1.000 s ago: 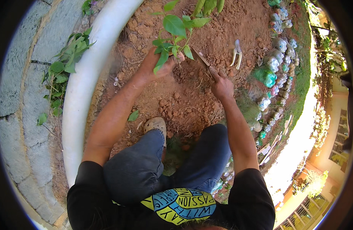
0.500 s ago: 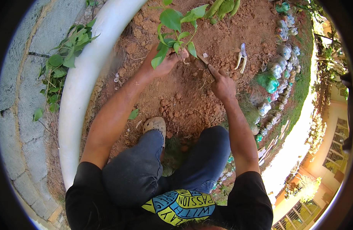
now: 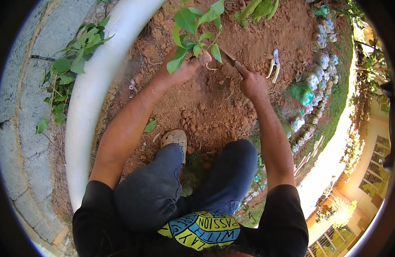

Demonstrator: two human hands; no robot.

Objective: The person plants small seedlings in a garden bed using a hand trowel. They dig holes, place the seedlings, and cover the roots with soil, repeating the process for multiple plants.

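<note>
My left hand [image 3: 184,70] is closed around the stem of a leafy green cutting [image 3: 185,20], whose leaves partly cover the fingers. A thin pale strip [image 3: 211,68] sticks out by the fingertips; whether it is root or peeled bark I cannot tell. In my right hand [image 3: 254,88] is a knife [image 3: 228,57], its dark blade angled up and left toward the cutting. The blade's tip lies close to the leaves, and I cannot tell if it touches the stem. Pruning shears [image 3: 273,67] with pale handles rest on the soil right of the knife.
Loose reddish soil [image 3: 197,98] spreads below my hands. A thick white pipe [image 3: 88,94] curves along the left, with cut leafy branches [image 3: 66,66] beside it. Stuffed plastic bottles [image 3: 313,81] edge the bed at right. Large green leaves [image 3: 259,9] lie at the top.
My right hand and the knife have shifted slightly right and up, a little farther from my left hand. A small pale chip near the blade no longer shows. My left hand still grips the cutting.
</note>
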